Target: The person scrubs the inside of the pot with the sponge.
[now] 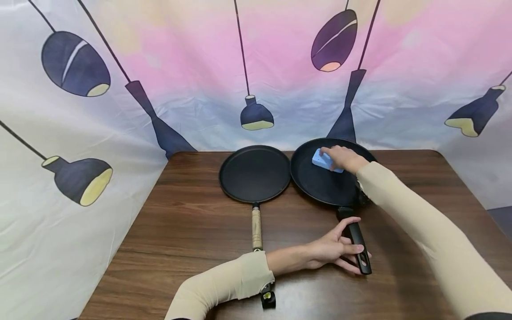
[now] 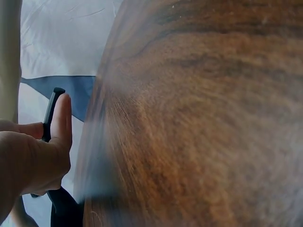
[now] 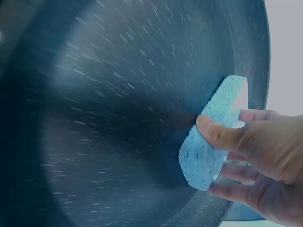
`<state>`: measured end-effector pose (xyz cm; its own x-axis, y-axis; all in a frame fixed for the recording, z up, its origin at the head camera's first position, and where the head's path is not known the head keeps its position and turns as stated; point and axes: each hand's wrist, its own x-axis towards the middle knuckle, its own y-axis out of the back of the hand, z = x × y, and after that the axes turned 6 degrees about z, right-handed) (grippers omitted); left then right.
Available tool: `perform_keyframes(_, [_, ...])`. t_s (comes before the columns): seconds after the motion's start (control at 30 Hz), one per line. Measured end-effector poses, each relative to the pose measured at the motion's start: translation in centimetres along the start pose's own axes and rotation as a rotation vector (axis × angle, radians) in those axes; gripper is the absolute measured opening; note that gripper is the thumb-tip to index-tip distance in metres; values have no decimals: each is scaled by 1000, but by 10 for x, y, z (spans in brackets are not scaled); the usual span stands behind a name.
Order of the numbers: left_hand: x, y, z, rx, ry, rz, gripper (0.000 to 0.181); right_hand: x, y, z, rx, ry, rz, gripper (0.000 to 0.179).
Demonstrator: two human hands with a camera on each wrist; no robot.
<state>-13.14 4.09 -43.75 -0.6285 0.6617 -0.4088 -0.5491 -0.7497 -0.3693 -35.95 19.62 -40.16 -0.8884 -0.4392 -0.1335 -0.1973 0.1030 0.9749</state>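
A black frying pan point(image 1: 320, 186) lies at the back right of the table, its black handle point(image 1: 355, 233) pointing toward me. My left hand point(image 1: 332, 249) grips that handle near its end, with fingers beneath and the thumb over it. In the left wrist view the left hand point(image 2: 35, 156) holds the dark handle between thumb and fingers. My right hand point(image 1: 344, 158) pinches a blue sponge point(image 1: 322, 160) against the pan's inner surface. The right wrist view shows the sponge point(image 3: 210, 142) between the right thumb and fingers point(image 3: 239, 172), close to the pan's side wall.
A flat black griddle pan point(image 1: 254, 175) with a wooden handle point(image 1: 257, 229) lies left of the frying pan, their rims close together. Both rest on a brown wooden table point(image 1: 180, 231). A cloth printed with hanging lamps point(image 1: 200, 66) hangs behind the table.
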Motion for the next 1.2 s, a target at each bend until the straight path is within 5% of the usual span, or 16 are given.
perform_keyframes(0.13, [-2,-1,-2,-6,-5,3,67,6,0,5,-3,-54,-18,59])
perform_keyframes(0.33, [-3,2,1,29,-26,3,68,-4,6,6,4,10,-58,60])
perform_keyframes(0.53, [-4,4,3,47,-17,8,68,-33,6,-3,-6,103,-137,58])
perform_keyframes(0.8, [-4,3,5,38,-11,-4,69,-77,-2,-25,-48,230,-120,50])
perform_keyframes(0.97, [-3,5,6,36,-2,2,68,-73,-4,-26,-48,242,-93,51])
perform_keyframes(1.2, [-2,1,4,8,12,0,67,-41,1,-6,-32,164,-87,55])
